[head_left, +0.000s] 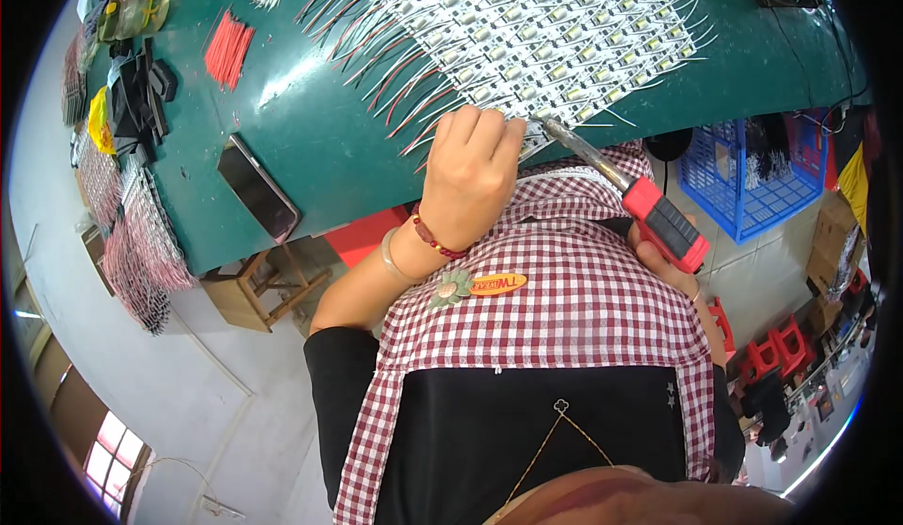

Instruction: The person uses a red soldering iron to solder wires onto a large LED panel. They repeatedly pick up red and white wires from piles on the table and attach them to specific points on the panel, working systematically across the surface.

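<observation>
The right hand [657, 261] is wrapped around the iron [663, 225]. Its tip is at the near edge of the lights [555, 40], which lie in a sheet on the green table [324, 163]. The left hand [473, 166] is curled beside the tip; I can't tell what it pinches. This looks like soldering. Next seems to need a steady tip and careful fingers.

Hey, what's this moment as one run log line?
left hand: at near edge of circuit-board sheet; right hand: holding soldering iron; iron tip: at sheet, beside left hand; phone: on green table
</observation>
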### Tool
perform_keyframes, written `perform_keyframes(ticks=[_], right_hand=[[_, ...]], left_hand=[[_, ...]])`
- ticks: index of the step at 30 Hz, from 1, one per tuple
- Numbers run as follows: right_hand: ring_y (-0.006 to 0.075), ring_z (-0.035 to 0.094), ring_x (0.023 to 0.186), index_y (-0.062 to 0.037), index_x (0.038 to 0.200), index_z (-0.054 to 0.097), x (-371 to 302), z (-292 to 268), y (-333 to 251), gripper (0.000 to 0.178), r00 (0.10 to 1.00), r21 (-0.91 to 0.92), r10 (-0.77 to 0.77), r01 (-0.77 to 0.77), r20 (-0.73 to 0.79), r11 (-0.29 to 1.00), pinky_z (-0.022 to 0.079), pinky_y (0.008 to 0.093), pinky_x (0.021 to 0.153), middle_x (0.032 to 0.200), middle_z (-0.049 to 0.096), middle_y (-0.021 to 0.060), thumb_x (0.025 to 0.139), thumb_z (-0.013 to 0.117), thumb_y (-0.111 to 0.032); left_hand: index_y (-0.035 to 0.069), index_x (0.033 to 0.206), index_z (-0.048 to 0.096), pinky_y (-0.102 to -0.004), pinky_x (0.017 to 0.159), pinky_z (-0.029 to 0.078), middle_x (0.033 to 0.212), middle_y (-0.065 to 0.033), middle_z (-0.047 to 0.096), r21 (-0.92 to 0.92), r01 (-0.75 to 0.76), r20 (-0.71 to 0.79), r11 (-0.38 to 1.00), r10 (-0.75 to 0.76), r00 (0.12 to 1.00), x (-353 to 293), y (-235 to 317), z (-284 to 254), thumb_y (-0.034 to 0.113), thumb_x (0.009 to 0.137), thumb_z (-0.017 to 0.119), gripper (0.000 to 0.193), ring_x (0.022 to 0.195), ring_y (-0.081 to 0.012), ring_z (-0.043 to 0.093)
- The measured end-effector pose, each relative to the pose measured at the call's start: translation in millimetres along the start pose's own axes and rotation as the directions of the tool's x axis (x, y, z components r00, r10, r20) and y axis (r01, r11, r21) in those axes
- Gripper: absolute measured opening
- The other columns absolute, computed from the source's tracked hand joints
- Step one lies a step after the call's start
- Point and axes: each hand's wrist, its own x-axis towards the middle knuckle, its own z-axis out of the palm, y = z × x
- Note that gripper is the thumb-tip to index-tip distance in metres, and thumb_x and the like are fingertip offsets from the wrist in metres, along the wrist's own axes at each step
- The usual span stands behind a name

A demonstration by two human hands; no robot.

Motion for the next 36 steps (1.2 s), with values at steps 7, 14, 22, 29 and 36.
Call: perform_keyframes(ticks=[7, 14, 22, 29, 36], right_hand=[[0.0264, 0.059, 0.062, -0.0038, 0.077, 0.062, -2.4, -0.2, 3.9, 0.028, 1.0, 0.096, -0.017, 0.017, 0.005, 0.995, 0.045, 0.0352, 0.055, 0.074, 0.06, 0.0089, 0.078, 0.068, -0.031], [0.0263, 0.059, 0.062, -0.0034, 0.078, 0.062, -1.2, -0.5, 9.3, 0.031, 0.999, 0.072, -0.04, 0.039, 0.015, 0.997, 0.046, 0.0343, 0.057, 0.074, 0.06, 0.009, 0.081, 0.068, -0.034], [0.0232, 0.059, 0.063, -0.0035, 0.079, 0.062, -3.4, 2.1, 11.7, 0.033, 0.999, 0.254, 0.025, -0.018, -0.025, 0.967, 0.046, 0.0329, 0.058, 0.073, 0.061, 0.0072, 0.081, 0.068, -0.036], [0.0232, 0.057, 0.06, -0.006, 0.075, 0.061, -12.7, -4.7, 11.8, 0.032, 0.999, 0.114, -0.007, 0.004, 0.032, 0.994, 0.043, 0.0343, 0.055, 0.069, 0.058, 0.0057, 0.081, 0.067, -0.037], [0.0244, 0.058, 0.06, -0.0063, 0.076, 0.061, -9.8, 0.1, 8.4, 0.028, 0.998, 0.093, -0.047, 0.05, -0.036, 0.994, 0.043, 0.0353, 0.054, 0.072, 0.059, 0.0068, 0.079, 0.069, -0.033]], left_hand=[[0.003, 0.091, 0.067, -0.0348, 0.066, 0.039, 0.075, -0.0049, 0.047, 0.016, 0.001, 0.034, 1.0, -0.001, 0.999, 2.7, 0.0, -2.4, -0.003, 0.071, 0.066, 0.021, 0.072, -0.022, 0.049], [0.004, 0.091, 0.067, -0.0349, 0.067, 0.039, 0.075, -0.0045, 0.049, 0.04, -0.007, 0.046, 0.999, 0.006, 0.999, 4.4, -1.8, -4.4, -0.002, 0.071, 0.066, 0.021, 0.073, -0.0217, 0.051], [0.006, 0.091, 0.068, -0.0345, 0.066, 0.041, 0.076, -0.0035, 0.051, 0.038, -0.051, -0.097, 0.998, 0.054, 0.994, 4.1, 0.6, -20.2, -0.005, 0.064, 0.068, 0.029, 0.077, -0.0215, 0.054], [0.007, 0.09, 0.068, -0.035, 0.061, 0.038, 0.072, -0.0033, 0.047, -0.02, -0.046, -0.053, 0.999, 0.045, 0.998, -9.0, 3.5, 5.5, -0.004, 0.065, 0.068, 0.027, 0.069, -0.0212, 0.048], [0.005, 0.088, 0.068, -0.0346, 0.061, 0.038, 0.072, -0.0041, 0.047, -0.008, -0.015, -0.049, 1.0, 0.015, 0.999, -8.7, 1.0, 8.4, -0.004, 0.066, 0.067, 0.025, 0.069, -0.0217, 0.049]])
